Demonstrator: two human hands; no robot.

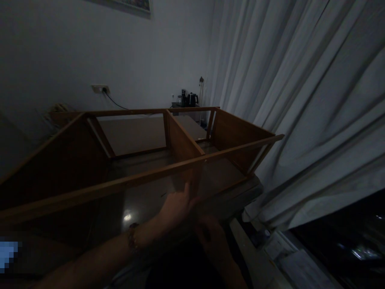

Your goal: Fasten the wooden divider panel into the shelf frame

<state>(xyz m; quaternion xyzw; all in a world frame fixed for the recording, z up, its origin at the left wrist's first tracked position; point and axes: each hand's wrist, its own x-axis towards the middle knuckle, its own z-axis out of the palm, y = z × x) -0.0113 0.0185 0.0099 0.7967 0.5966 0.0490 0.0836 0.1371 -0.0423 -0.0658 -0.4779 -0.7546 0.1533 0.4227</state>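
A wooden shelf frame [144, 176] lies on its back across a dark glossy table [141, 204], with an upright divider [182, 140] in its middle. My left hand [177, 206] reaches forward with fingers stretched out, touching the lower part of the divider under the front rail; a bracelet [132, 237] is on that wrist. My right hand [212, 235] sits just below and right of it, near the table's front edge, curled in the dark; whether it holds anything is hidden.
White curtains [300, 100] hang close on the right. A kettle [191, 98] stands on a small stand at the back by the wall. A wall socket with a cable [100, 89] is behind the frame. Papers [288, 257] lie at the lower right.
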